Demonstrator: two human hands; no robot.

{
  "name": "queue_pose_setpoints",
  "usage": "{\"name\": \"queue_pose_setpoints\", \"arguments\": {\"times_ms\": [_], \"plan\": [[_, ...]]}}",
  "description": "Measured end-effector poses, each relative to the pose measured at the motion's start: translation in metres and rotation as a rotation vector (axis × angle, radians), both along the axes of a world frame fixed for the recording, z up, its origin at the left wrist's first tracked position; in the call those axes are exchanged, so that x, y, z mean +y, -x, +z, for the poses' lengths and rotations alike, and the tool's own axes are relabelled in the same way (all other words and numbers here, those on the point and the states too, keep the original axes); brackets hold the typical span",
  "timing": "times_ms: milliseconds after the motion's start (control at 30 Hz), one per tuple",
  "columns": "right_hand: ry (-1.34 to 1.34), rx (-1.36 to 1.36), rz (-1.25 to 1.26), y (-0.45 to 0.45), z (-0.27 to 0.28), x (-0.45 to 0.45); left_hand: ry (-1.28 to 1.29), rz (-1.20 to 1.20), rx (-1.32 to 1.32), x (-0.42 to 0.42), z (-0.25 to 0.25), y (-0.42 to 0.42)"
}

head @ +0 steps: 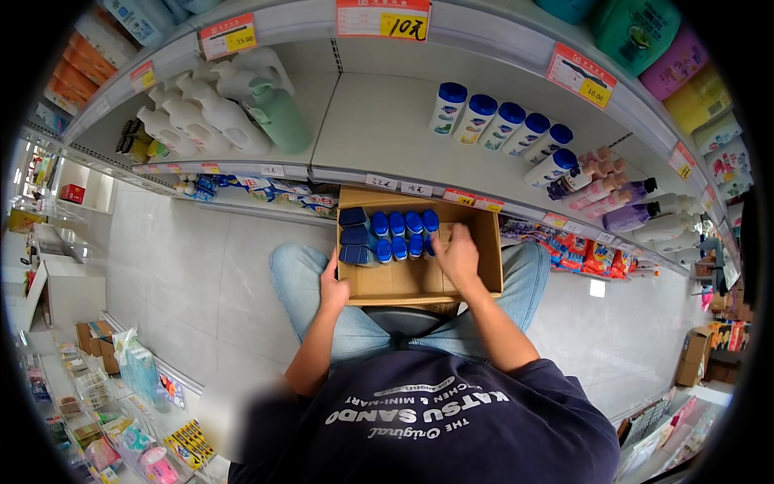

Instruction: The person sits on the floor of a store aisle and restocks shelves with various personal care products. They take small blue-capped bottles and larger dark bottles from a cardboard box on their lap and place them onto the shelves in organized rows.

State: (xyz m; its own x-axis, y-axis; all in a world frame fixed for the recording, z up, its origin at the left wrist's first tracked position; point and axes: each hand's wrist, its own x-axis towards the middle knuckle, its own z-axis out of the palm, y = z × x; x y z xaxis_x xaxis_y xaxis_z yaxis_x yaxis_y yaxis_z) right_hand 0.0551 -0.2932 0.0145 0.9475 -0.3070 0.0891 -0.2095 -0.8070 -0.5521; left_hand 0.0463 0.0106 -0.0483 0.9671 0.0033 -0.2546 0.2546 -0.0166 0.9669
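An open cardboard box (pixel 393 296) lies across the person's lap, against the front of the shelf. Inside it stand several bottles with bright blue caps (pixel 396 224) in two rows, and several dark blue-capped bottles (pixel 354 236) at the left end. My left hand (pixel 334 289) grips the box's left wall near the front corner. My right hand (pixel 458 257) is inside the box at the right end of the bottle rows, its fingers at the end blue-capped bottle (pixel 430 244); whether they close on it is unclear. Several white bottles with blue caps (pixel 500 127) stand in a line on the shelf above.
The shelf (pixel 375 121) also holds white pump bottles (pixel 208 112) and a green pump bottle (pixel 281 118) at left, pink bottles (pixel 604 190) and purple bottles (pixel 629 215) at right. Its front edge, with price tags (pixel 417 189), overhangs detergent bags (pixel 598 257). Another stocked shelf stands behind left.
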Motion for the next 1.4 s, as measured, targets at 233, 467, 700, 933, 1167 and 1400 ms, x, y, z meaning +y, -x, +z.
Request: {"name": "queue_pose_setpoints", "arguments": {"times_ms": [233,467,700,933,1167,1400], "plan": [[0.365,-0.584,-0.225,-0.061,0.119,-0.117,-0.013,-0.011,-0.003,0.003,0.001,0.001],[0.619,-0.34,-0.309,-0.067,0.107,-0.168,-0.036,-0.026,-0.01,0.003,-0.01,-0.001],[0.388,-0.494,-0.062,-0.062,0.133,-0.175,-0.03,-0.013,-0.008,0.004,-0.005,0.0],[0.219,-0.569,-0.108,-0.032,0.162,-0.126,-0.011,-0.026,-0.008,-0.004,0.007,0.0],[-0.074,-0.326,-0.044,-0.013,0.124,-0.058,-0.005,0.001,0.024,0.003,-0.009,0.002],[-0.004,-0.132,-0.068,0.0,0.051,-0.043,-0.041,-0.029,-0.023,0.003,-0.006,0.001]]}}
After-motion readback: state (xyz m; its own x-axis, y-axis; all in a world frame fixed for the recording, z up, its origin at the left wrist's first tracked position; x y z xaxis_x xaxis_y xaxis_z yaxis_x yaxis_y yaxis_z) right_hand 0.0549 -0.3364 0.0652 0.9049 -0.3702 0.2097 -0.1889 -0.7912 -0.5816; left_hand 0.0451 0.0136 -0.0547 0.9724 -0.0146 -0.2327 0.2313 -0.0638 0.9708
